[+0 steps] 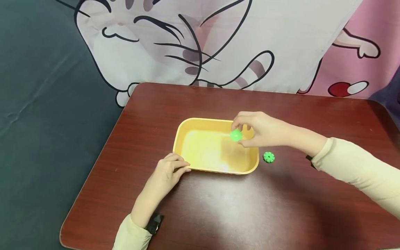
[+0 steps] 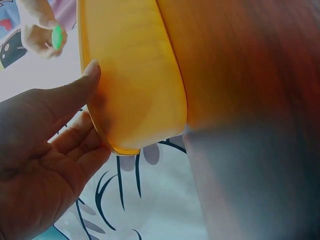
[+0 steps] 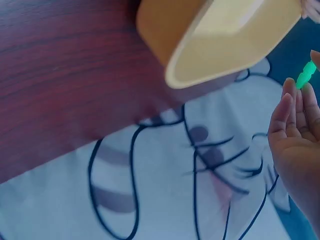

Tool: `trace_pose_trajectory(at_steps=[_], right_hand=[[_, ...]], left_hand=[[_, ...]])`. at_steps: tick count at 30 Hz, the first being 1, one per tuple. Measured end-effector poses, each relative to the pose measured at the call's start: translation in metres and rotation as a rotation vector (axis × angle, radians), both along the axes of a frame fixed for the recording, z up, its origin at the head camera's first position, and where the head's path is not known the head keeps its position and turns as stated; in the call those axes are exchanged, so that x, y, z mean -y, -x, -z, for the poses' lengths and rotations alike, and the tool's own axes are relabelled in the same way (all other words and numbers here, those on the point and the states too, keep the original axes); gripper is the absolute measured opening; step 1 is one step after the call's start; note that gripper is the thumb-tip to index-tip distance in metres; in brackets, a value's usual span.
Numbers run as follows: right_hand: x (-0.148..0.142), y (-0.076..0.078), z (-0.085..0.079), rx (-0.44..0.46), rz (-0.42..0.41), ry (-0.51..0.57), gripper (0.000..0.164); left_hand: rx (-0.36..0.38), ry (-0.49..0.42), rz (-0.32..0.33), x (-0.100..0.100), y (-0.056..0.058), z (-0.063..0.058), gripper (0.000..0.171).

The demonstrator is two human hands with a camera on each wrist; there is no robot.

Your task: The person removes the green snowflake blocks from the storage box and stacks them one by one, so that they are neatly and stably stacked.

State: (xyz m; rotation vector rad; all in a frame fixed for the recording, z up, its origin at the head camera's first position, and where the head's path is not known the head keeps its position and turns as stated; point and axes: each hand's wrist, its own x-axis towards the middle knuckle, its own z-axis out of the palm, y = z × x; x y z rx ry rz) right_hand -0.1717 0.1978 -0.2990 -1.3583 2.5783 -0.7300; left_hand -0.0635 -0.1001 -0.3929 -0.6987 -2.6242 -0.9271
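Observation:
A yellow rectangular plastic tray stands on the table. My left hand pinches its near left corner, thumb on one side of the rim and fingers on the other, as the left wrist view shows. Above the tray's right part, my right hand holds a small bright green disc between thumb and fingertips. In the right wrist view that disc appears edge-on. A second green disc, notched round its edge and with a hole in the middle, lies on the table just right of the tray.
The dark red-brown wooden table has rounded corners. Behind it hangs a cloth printed with a cartoon cat. Dark green fabric covers the area to the table's left.

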Motion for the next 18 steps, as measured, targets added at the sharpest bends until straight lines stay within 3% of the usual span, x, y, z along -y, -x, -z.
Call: trace_pose_trajectory(at_steps=[6,18], right_hand=[[-0.030,-0.007,0.003,-0.079,0.057,-0.002,0.026],[-0.079,-0.024,0.037,-0.153,0.141,0.043,0.038]], left_hand=[[0.014,-0.005,0.004,0.000,0.000,-0.001,0.012],[-0.028,-0.028,0.011,0.000,0.002,0.002,0.014]])
